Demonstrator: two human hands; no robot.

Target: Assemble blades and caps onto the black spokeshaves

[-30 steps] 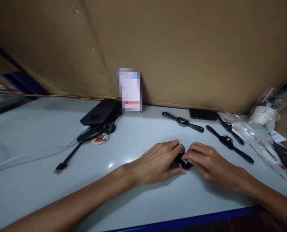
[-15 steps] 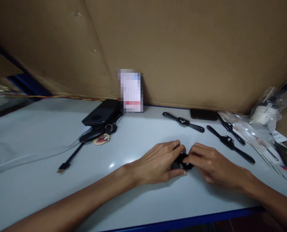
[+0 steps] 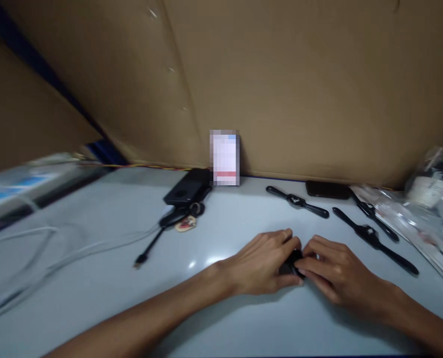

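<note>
My left hand (image 3: 264, 261) and my right hand (image 3: 331, 273) meet on the pale table (image 3: 94, 293), fingers curled around a small black object (image 3: 293, 262), probably a watch body, mostly hidden between them. Both hands pinch it and rest on the surface. Three black wristwatches lie flat beyond: one (image 3: 297, 201) behind the hands, another (image 3: 374, 240) to the right, a third (image 3: 372, 215) farther back right.
A black box (image 3: 187, 188) with keys and a round tag (image 3: 186, 223), a black cable (image 3: 150, 246) and white cables (image 3: 38, 263) lie left. A dark phone (image 3: 327, 190) and clear plastic bags (image 3: 418, 214) sit at right. Cardboard walls (image 3: 281, 74) close the back.
The camera view has swung left and down, so everything sits farther right and lower in the picture. Both hands stay together on the small black object.
</note>
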